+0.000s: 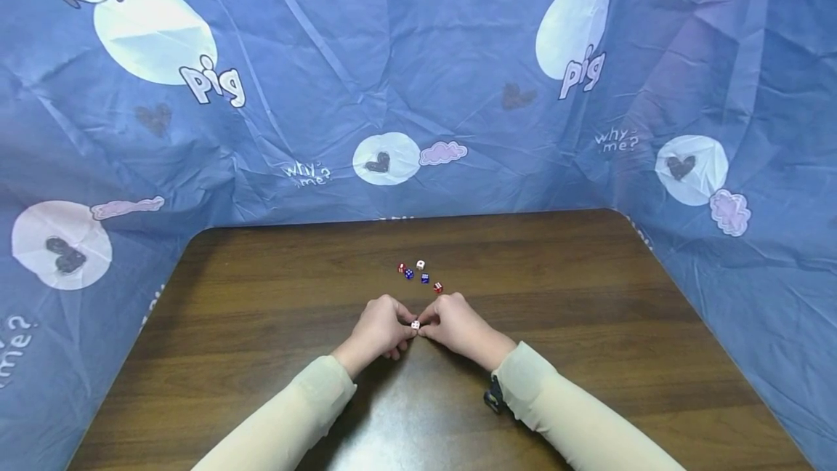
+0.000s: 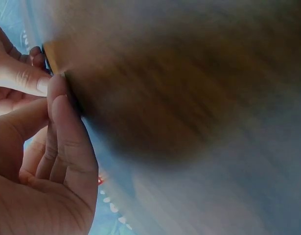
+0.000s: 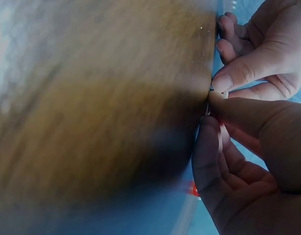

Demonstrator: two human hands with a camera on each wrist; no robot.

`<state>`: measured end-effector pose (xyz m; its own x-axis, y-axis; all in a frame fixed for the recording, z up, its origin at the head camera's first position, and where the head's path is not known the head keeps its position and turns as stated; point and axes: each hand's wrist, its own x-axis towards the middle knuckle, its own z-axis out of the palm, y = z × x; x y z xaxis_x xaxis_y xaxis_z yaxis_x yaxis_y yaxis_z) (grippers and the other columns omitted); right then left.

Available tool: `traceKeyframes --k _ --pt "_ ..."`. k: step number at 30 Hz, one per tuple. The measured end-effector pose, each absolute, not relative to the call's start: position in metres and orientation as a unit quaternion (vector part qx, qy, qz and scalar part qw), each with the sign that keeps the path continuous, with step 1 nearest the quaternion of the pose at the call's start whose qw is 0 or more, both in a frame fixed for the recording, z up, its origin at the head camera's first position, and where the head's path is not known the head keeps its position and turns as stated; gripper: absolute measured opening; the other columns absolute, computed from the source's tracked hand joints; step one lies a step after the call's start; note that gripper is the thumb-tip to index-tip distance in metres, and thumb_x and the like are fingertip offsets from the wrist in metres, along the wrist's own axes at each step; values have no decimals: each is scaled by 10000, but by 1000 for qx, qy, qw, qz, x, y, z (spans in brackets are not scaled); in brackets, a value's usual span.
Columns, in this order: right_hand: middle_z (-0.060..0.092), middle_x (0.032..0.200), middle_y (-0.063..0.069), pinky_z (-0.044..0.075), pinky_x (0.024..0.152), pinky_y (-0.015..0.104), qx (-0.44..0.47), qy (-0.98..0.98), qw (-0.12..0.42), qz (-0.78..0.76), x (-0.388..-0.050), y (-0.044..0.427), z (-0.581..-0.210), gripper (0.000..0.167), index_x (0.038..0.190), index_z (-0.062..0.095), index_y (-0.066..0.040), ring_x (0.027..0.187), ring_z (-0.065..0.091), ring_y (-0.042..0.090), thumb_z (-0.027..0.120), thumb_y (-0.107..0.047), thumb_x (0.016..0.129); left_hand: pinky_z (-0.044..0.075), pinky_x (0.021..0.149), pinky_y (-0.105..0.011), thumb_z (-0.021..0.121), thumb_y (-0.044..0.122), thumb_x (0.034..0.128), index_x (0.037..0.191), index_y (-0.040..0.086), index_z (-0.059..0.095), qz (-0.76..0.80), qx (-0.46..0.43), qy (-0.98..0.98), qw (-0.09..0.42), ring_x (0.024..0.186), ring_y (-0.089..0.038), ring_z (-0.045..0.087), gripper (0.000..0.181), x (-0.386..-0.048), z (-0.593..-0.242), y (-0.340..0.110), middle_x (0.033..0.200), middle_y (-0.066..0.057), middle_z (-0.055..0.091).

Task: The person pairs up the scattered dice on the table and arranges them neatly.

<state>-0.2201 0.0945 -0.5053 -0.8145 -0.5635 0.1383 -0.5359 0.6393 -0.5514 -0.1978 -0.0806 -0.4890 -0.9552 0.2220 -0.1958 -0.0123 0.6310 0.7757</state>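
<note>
A small white die [image 1: 415, 325] sits low at the table's middle, between the fingertips of both hands. My left hand [image 1: 379, 327] pinches it from the left with thumb and forefinger. From the opposite side my right hand [image 1: 458, 323] holds it with its own thumb and forefinger. The fingertips of the two hands meet closely in the left wrist view, where the left hand [image 2: 57, 161] hides the die. In the right wrist view the right hand [image 3: 253, 142] covers most of it too.
Beyond the hands lie two red dice [image 1: 438, 287], two blue dice [image 1: 425, 278] and another white die [image 1: 421, 264], loosely grouped. The brown wooden table [image 1: 275, 275] has rounded far corners. A blue printed cloth [image 1: 392, 93] hangs behind it and at both sides.
</note>
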Motion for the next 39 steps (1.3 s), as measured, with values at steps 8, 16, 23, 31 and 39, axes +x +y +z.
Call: traceKeyframes --k 8,16,23,31,39 --pt "737 765 -51 510 580 222 -306 902 25 -303 -222 95 -506 77 925 820 -87 634 580 4 840 -115 856 538 368 -303 804 28 859 881 28 788 416 60 898 131 404 -200 632 27 -198 -491 -81 513 -62 631" --pt "615 655 -132 491 544 224 -278 895 53 -344 -238 109 -496 170 997 795 -66 580 540 11 834 -173 871 541 364 -315 800 7 855 922 26 781 429 48 891 137 399 -204 630 72 -198 -493 -81 507 -72 626" --pt "630 582 15 474 433 248 -182 866 49 -464 -265 126 -485 314 1137 754 -5 489 582 123 812 -204 900 548 366 -339 794 15 863 975 20 785 449 37 881 143 394 -216 629 113 -198 -494 -81 509 -96 626" --pt "683 650 71 541 475 285 -133 872 60 -468 -295 132 -495 358 1158 764 -45 517 633 162 819 -283 898 551 368 -346 787 4 865 988 -2 780 465 38 873 145 393 -216 628 123 -197 -497 -82 509 -103 625" --pt "707 715 24 564 511 305 -93 885 90 -447 -313 123 -499 360 1129 790 -103 562 651 176 834 -353 874 552 371 -343 796 12 859 997 -2 782 461 37 875 146 399 -220 633 139 -198 -494 -81 518 -104 633"
